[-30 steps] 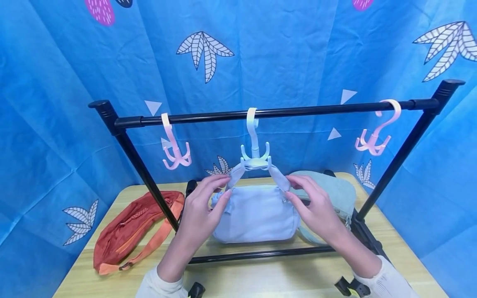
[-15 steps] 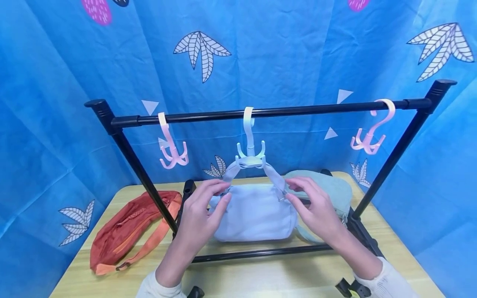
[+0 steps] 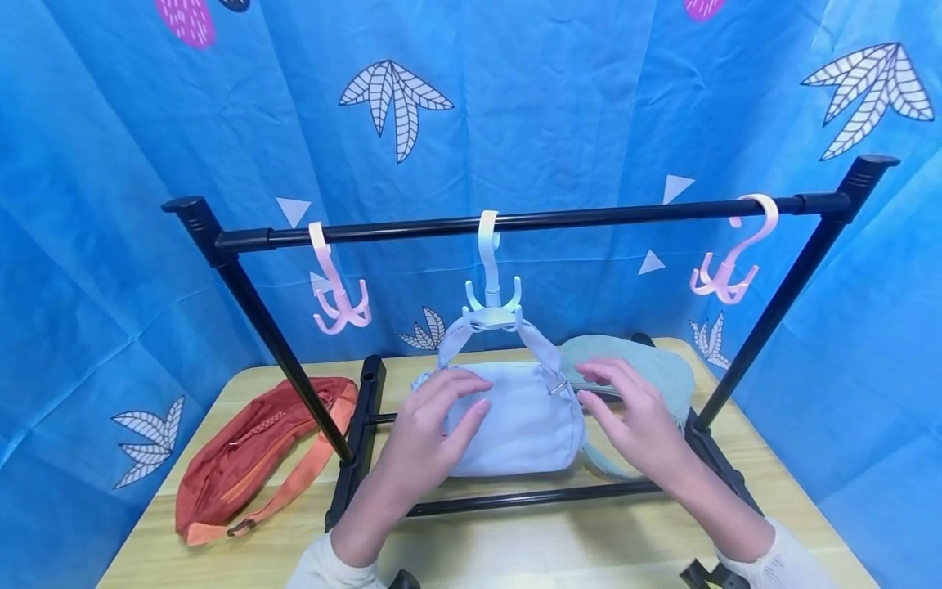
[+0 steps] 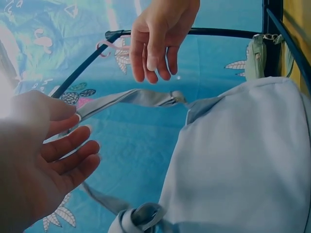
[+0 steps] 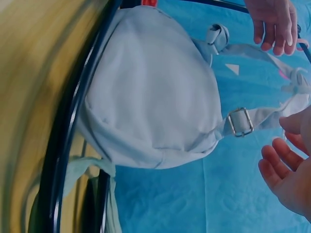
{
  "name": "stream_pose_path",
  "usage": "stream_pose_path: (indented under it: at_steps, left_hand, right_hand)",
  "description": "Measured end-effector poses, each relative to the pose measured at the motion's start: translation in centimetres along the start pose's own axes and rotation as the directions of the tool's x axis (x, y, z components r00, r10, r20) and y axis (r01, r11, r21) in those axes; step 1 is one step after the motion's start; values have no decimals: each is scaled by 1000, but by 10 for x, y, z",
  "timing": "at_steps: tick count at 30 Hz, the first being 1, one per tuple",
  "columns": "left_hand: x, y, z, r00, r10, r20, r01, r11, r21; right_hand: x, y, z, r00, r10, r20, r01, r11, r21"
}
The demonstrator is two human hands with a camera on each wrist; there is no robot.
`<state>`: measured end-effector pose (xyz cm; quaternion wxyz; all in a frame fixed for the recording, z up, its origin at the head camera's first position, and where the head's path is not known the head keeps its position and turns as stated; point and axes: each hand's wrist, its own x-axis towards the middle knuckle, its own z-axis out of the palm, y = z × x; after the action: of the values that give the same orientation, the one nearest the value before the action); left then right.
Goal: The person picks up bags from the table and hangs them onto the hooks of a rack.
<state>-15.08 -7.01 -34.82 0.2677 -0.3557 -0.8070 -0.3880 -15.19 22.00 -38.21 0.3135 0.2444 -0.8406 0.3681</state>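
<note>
A pale blue-grey bag hangs by its strap from a light blue multi-prong hook at the middle of the black bar. In front of the bag's left part is my left hand, fingers loosely bent and holding nothing. My right hand is just right of the bag, thumb and fingers apart, near the metal buckle. The right wrist view shows the buckle on the strap beside the relaxed right hand. In the left wrist view the left hand is apart from the bag.
Pink hooks hang at the left and right of the bar. A red bag with an orange strap lies on the wooden table at the left; a green bag lies behind my right hand. Black uprights flank the hanging bag.
Both hands have let go of the strap. The left hand has moved right, in front of the bag, and the right hand slightly right. The bag stays hanging on the hook.
</note>
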Motion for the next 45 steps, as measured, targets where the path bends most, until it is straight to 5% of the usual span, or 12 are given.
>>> stream_pose_path:
  at_steps: [17, 34, 45]
  left_hand:
    - [-2, 1, 41, 985, 6, 173, -12, 999, 36]
    - [1, 5, 89, 944, 115, 309, -142, 987, 68]
    - [2, 5, 114, 910, 170, 377, -245, 956, 160]
  right_hand:
    - [-23, 15, -12, 996, 69, 63, -64, 995, -75]
    - [-44, 29, -18, 976, 122, 180, -81, 972, -219]
    - [-59, 42, -18, 963, 33, 267, 56, 946, -319]
